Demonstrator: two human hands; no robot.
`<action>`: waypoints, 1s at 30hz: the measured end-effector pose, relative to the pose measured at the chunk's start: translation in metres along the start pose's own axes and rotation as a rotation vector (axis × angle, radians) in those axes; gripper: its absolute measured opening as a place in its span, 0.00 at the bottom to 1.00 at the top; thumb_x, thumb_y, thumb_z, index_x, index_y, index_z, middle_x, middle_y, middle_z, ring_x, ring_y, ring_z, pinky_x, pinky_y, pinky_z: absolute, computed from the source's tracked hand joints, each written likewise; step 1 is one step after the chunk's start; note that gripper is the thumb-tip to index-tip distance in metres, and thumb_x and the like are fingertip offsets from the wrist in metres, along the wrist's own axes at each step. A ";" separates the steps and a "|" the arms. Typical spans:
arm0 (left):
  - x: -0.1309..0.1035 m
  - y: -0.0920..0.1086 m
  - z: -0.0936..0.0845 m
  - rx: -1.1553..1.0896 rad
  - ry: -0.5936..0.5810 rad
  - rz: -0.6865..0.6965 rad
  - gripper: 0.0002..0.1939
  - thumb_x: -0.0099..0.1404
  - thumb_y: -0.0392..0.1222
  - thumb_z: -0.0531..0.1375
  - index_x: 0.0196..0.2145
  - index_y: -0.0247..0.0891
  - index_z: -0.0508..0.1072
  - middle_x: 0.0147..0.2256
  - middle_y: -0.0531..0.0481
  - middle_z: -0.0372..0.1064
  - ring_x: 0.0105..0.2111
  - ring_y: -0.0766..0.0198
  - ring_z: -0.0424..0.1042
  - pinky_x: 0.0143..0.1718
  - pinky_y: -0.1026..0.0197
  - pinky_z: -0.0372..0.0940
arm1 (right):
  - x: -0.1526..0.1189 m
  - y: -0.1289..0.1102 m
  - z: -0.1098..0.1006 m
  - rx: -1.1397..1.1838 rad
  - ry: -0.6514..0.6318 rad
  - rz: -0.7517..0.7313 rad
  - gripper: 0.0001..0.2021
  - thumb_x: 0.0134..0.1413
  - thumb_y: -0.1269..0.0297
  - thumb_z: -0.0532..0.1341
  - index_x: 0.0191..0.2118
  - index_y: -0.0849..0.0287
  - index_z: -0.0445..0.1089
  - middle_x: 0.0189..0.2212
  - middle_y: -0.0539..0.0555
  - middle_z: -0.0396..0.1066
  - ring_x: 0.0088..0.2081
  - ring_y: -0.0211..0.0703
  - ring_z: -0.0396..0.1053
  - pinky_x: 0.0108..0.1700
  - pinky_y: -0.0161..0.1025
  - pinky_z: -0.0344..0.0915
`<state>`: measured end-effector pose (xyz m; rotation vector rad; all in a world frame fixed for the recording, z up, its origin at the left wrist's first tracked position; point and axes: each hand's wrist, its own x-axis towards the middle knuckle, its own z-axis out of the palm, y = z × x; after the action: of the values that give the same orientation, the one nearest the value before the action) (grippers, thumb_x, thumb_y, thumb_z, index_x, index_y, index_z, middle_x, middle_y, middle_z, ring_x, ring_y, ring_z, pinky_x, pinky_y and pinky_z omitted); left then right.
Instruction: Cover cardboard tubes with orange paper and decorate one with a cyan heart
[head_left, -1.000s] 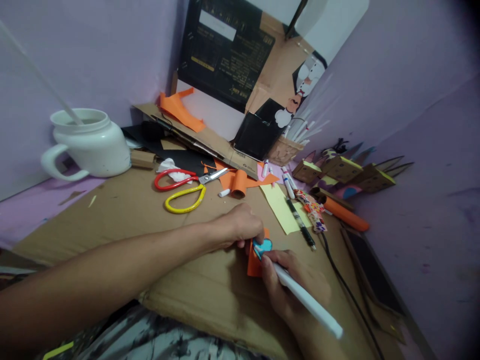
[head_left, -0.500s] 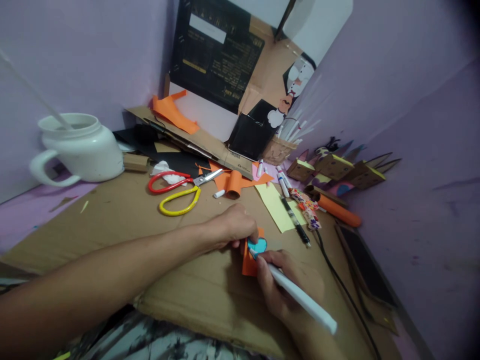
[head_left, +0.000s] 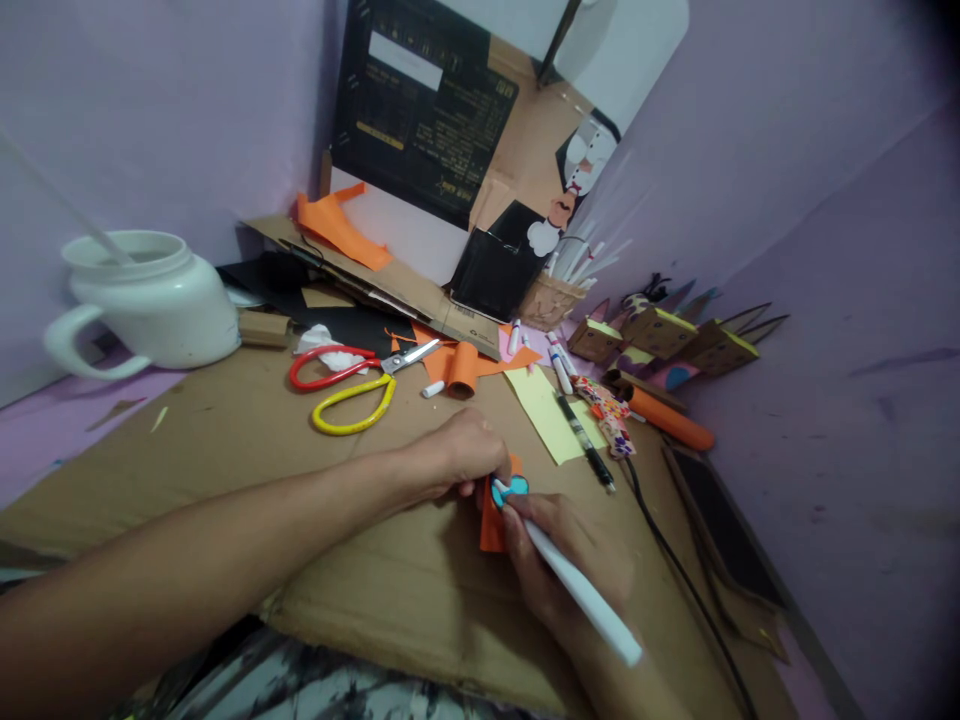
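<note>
A small orange paper piece (head_left: 492,530) with a blue, dark-outlined shape (head_left: 517,486) on it lies near the middle of the cardboard sheet. My left hand (head_left: 469,450) is closed at its upper left edge, fingers pressed on the orange piece. Between the thumb and fingers of my right hand (head_left: 562,560) is a white marker (head_left: 589,595), its tip touching the blue shape. Part of the blue shape is covered by the fingers of both hands.
Red-and-yellow scissors (head_left: 360,395), an orange roll (head_left: 461,370) and a white cap (head_left: 433,389) lie beyond my left hand. A black pen (head_left: 585,442), yellow paper (head_left: 541,410) and a glue gun (head_left: 609,415) with a cable are at right. A white mug (head_left: 150,305) stands far left.
The marker tip has moved up and slightly left over the blue shape, my right hand moving with it. My left hand stays on the orange piece. The whole view has shifted slightly.
</note>
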<state>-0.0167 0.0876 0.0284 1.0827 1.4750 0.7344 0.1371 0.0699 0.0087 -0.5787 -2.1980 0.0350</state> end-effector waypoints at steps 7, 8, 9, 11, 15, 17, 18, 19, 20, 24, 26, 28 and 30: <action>0.000 0.000 0.000 0.002 -0.005 -0.006 0.11 0.41 0.31 0.58 0.08 0.35 0.61 0.06 0.57 0.53 0.06 0.71 0.50 0.07 0.67 0.41 | 0.001 -0.001 -0.001 -0.008 -0.034 0.009 0.03 0.50 0.71 0.61 0.34 0.59 0.69 0.23 0.50 0.73 0.20 0.33 0.69 0.23 0.27 0.62; 0.000 0.000 0.000 0.003 -0.005 -0.008 0.11 0.41 0.31 0.58 0.08 0.36 0.61 0.06 0.57 0.53 0.06 0.71 0.51 0.07 0.67 0.41 | 0.001 -0.001 -0.002 -0.004 -0.033 0.018 0.03 0.50 0.71 0.61 0.34 0.59 0.69 0.22 0.49 0.72 0.19 0.32 0.69 0.22 0.27 0.62; 0.000 0.000 0.000 0.004 -0.005 -0.011 0.11 0.41 0.31 0.58 0.08 0.36 0.60 0.06 0.57 0.52 0.06 0.71 0.51 0.07 0.67 0.41 | 0.001 -0.002 -0.002 0.002 -0.032 0.020 0.03 0.50 0.71 0.61 0.34 0.59 0.69 0.22 0.49 0.72 0.19 0.32 0.68 0.22 0.27 0.62; -0.001 0.001 0.000 0.010 -0.005 -0.018 0.12 0.41 0.32 0.58 0.07 0.36 0.59 0.06 0.57 0.51 0.06 0.71 0.50 0.07 0.67 0.40 | 0.001 -0.003 -0.003 0.001 -0.031 0.019 0.02 0.51 0.70 0.61 0.33 0.59 0.69 0.20 0.48 0.71 0.18 0.32 0.67 0.21 0.27 0.61; -0.002 0.002 0.000 0.031 -0.004 -0.033 0.12 0.41 0.32 0.58 0.07 0.36 0.59 0.05 0.58 0.49 0.06 0.71 0.49 0.08 0.67 0.39 | 0.002 -0.004 -0.003 0.005 -0.032 0.023 0.01 0.51 0.70 0.60 0.31 0.59 0.69 0.18 0.48 0.69 0.16 0.32 0.65 0.21 0.28 0.60; -0.001 0.001 0.000 0.034 -0.005 -0.029 0.12 0.41 0.32 0.58 0.08 0.36 0.60 0.05 0.58 0.49 0.06 0.71 0.49 0.08 0.67 0.40 | 0.002 -0.004 -0.003 0.018 -0.028 0.043 0.01 0.51 0.70 0.59 0.30 0.59 0.69 0.18 0.48 0.69 0.16 0.32 0.65 0.20 0.28 0.59; -0.001 0.000 0.000 0.034 -0.004 -0.025 0.11 0.41 0.32 0.58 0.08 0.36 0.60 0.05 0.58 0.49 0.06 0.71 0.49 0.08 0.67 0.40 | 0.002 -0.004 -0.004 0.015 -0.030 0.048 0.02 0.51 0.69 0.59 0.30 0.59 0.69 0.17 0.47 0.68 0.16 0.32 0.65 0.20 0.29 0.59; 0.000 0.000 0.000 0.033 -0.003 -0.021 0.11 0.41 0.33 0.58 0.08 0.36 0.60 0.05 0.58 0.49 0.06 0.71 0.49 0.08 0.67 0.40 | 0.002 -0.004 -0.004 0.010 -0.038 0.050 0.02 0.51 0.69 0.59 0.30 0.59 0.69 0.17 0.47 0.68 0.16 0.32 0.64 0.20 0.29 0.59; 0.000 -0.001 -0.001 0.033 -0.003 -0.018 0.11 0.42 0.33 0.59 0.08 0.36 0.60 0.05 0.58 0.50 0.06 0.71 0.50 0.08 0.67 0.40 | 0.002 -0.004 -0.004 0.007 -0.043 0.047 0.02 0.51 0.70 0.59 0.30 0.59 0.69 0.17 0.47 0.68 0.16 0.32 0.64 0.20 0.28 0.59; 0.000 0.000 -0.001 0.036 -0.011 -0.026 0.12 0.42 0.32 0.59 0.08 0.36 0.60 0.05 0.57 0.50 0.06 0.70 0.50 0.08 0.67 0.40 | 0.003 -0.004 -0.004 0.026 -0.037 0.039 0.02 0.51 0.70 0.59 0.29 0.59 0.68 0.17 0.47 0.67 0.15 0.32 0.63 0.20 0.28 0.58; 0.000 0.001 -0.001 0.037 -0.016 -0.028 0.12 0.41 0.32 0.58 0.08 0.36 0.59 0.05 0.57 0.50 0.06 0.70 0.50 0.08 0.67 0.41 | 0.003 -0.005 -0.004 0.042 -0.032 0.056 0.02 0.50 0.71 0.60 0.29 0.59 0.68 0.17 0.47 0.66 0.15 0.31 0.63 0.20 0.28 0.58; -0.001 0.002 -0.001 0.039 -0.018 -0.032 0.12 0.41 0.32 0.58 0.08 0.36 0.59 0.05 0.58 0.50 0.06 0.71 0.50 0.08 0.67 0.41 | 0.003 -0.005 -0.004 0.057 -0.032 0.071 0.02 0.50 0.71 0.60 0.29 0.60 0.69 0.17 0.47 0.66 0.16 0.31 0.63 0.20 0.28 0.57; -0.002 0.003 -0.001 0.042 -0.021 -0.037 0.12 0.42 0.32 0.58 0.08 0.36 0.60 0.04 0.58 0.50 0.06 0.71 0.49 0.08 0.67 0.41 | 0.004 -0.006 -0.005 0.065 -0.037 0.079 0.02 0.50 0.72 0.60 0.28 0.60 0.69 0.16 0.47 0.66 0.16 0.31 0.63 0.20 0.28 0.57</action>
<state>-0.0172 0.0870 0.0318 1.0888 1.4948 0.6674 0.1364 0.0649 0.0164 -0.6329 -2.2001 0.1602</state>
